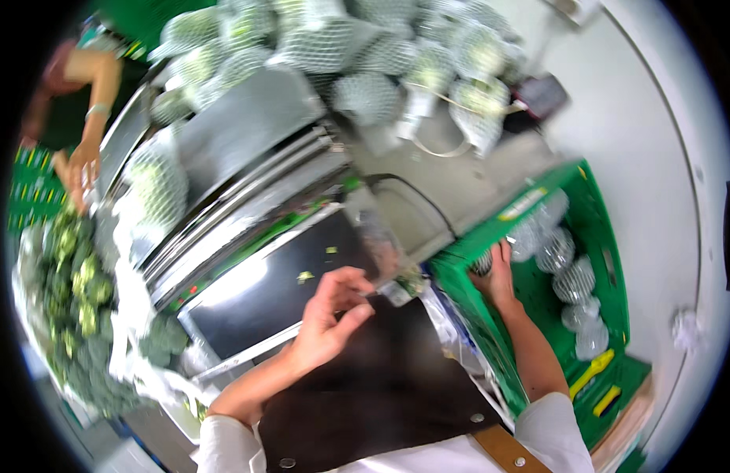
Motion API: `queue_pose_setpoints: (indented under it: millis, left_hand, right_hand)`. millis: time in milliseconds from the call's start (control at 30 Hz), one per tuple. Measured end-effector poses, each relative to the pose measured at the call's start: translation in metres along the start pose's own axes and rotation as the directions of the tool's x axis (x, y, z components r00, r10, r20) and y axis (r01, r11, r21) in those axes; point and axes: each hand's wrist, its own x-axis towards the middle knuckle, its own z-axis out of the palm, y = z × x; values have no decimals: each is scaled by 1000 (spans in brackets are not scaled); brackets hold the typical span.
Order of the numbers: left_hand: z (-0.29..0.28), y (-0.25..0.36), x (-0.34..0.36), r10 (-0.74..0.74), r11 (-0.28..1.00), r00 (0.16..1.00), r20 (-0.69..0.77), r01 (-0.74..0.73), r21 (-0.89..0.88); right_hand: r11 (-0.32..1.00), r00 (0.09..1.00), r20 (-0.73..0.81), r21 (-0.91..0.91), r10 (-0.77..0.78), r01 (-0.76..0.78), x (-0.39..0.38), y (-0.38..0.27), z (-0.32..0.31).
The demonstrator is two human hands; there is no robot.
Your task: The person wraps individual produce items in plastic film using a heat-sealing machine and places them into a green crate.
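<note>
My left hand (337, 309) hovers over the near right corner of a dark flat plate (282, 280) on a steel machine. Its fingers are loosely bent, thumb apart, and nothing shows between them. My right hand (497, 277) reaches into a green plastic crate (605, 244) on my right. Its fingers curve round a small round wrapped item (481, 262) at the crate's left wall; the hand partly hides it. Several round items in clear wrapping (574, 280) lie along the crate. Small green scraps (305, 277) rest on the dark plate.
Pale green vegetables in white foam nets (377, 55) are heaped behind the machine. Broccoli (77, 292) fills a plastic-lined container at left. A co-worker's arm (97, 102) reaches in at far left. A black cable (424, 201) runs to the crate's edge.
</note>
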Motion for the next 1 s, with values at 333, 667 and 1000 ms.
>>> queue_pose_setpoints:
  millis: [333,667,1000]
  left_hand:
    - [-200,52,-132,543,485,636,-548,295,823]
    - [-315,73,-129,416,-284,904,98,27,958]
    - [-356,129,-87,658,554,718,-227,-258,791]
  right_hand:
    - [864,987,23,-487,157,-126,22,-197,-146]
    - [101,55,373,104,-926,989,152,-427,57]
    - [235,245,-20,221,-969,947,148,-534,58]
